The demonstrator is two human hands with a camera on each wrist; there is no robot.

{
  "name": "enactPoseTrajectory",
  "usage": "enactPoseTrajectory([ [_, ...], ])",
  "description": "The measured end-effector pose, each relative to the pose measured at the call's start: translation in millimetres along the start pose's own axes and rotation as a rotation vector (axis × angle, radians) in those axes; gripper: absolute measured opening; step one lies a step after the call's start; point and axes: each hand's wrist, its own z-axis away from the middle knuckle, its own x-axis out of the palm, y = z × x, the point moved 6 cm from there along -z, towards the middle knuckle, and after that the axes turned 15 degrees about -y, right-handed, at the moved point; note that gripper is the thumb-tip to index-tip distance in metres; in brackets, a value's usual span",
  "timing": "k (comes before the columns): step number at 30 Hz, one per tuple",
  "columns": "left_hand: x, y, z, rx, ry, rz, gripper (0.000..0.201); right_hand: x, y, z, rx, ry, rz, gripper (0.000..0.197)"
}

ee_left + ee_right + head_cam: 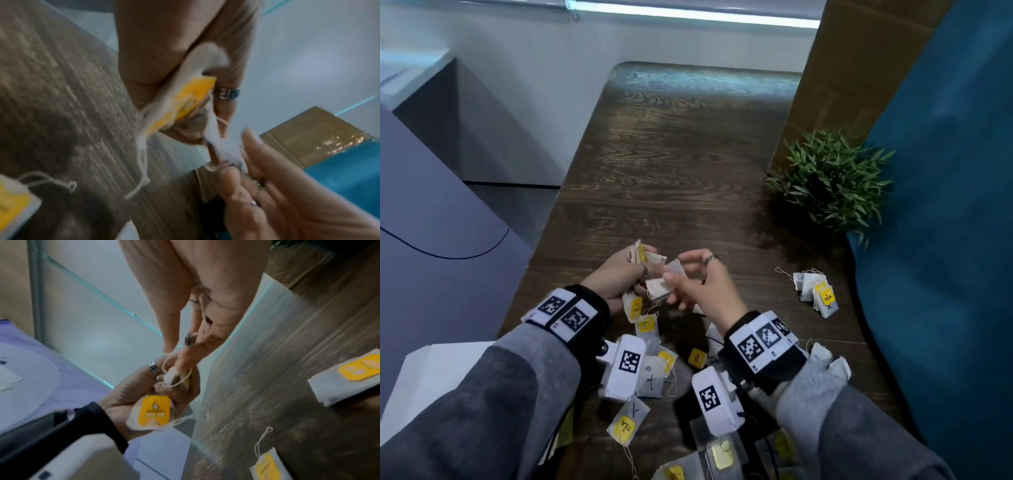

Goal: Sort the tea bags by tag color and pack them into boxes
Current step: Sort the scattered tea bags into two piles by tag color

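Observation:
Above the dark wooden table (681, 164), my left hand (619, 277) grips a bunch of white tea bags with yellow tags (642, 255); one yellow-tagged bag (154, 412) hangs from its palm. My right hand (698, 281) meets it from the right and pinches a white tea bag (674, 269) and its string between thumb and fingers (180, 360). In the left wrist view the yellow tag (185, 104) sits pressed under my left fingers, strings dangling. Several loose yellow-tagged tea bags (650, 359) lie under my wrists.
A small stack of tea bags (815, 291) lies at the right near a green potted plant (828, 181). A cardboard box (859, 68) stands behind it, next to a blue cushion (945, 240). A white box (431, 373) sits at the lower left.

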Motion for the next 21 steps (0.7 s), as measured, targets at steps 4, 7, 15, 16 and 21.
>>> enactPoseTrajectory([
  [4,-33,7,-16,-0.052,0.206,-0.170,0.026,-38,13,8,0.060,0.125,0.109,0.028],
  [7,-63,12,-36,-0.064,0.332,-0.367,0.023,-85,30,30,0.140,0.242,0.268,0.020],
  [15,-115,0,-84,-0.120,0.451,-0.832,0.043,-144,80,86,0.486,0.218,0.616,0.008],
  [16,-114,-2,-84,-0.151,0.464,-0.909,0.048,-144,84,87,0.525,0.197,0.704,0.008],
  [21,-100,-6,-76,-0.310,0.385,-1.148,0.088,-123,82,75,0.671,0.117,1.073,0.032],
])
